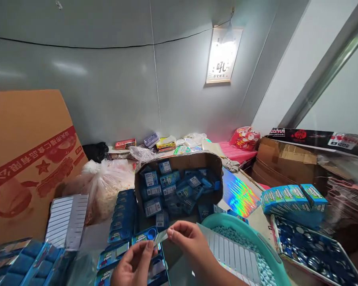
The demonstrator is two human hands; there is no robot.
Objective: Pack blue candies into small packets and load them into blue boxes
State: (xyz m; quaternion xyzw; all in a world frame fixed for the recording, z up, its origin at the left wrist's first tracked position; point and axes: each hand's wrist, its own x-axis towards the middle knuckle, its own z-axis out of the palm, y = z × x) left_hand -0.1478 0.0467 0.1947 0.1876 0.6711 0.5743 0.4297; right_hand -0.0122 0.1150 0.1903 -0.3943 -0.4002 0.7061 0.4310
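Note:
Between my two hands is a small, pale, see-through piece (160,237), perhaps a little bag or film; its exact kind is too small to make out. My left hand (133,264) pinches its near end between thumb and finger. At the other end my right hand (191,240) grips it with thumb and forefinger. Flat blue printed boxes (111,256) lie below and beside my left hand. Just beyond the hands, an open carton (179,161) on its side holds many small blue boxes (167,190). Under my right forearm, a sheet of white strips (231,250) rests across a teal basin (270,244).
Pale blue candy-like pieces (265,270) fill the basin. A tray of shiny blue wrapped items (312,250) and blue packs (295,198) stand at right. At left are a large cardboard box (26,119), a tied plastic bag (103,186) and stacked blue boxes (123,214).

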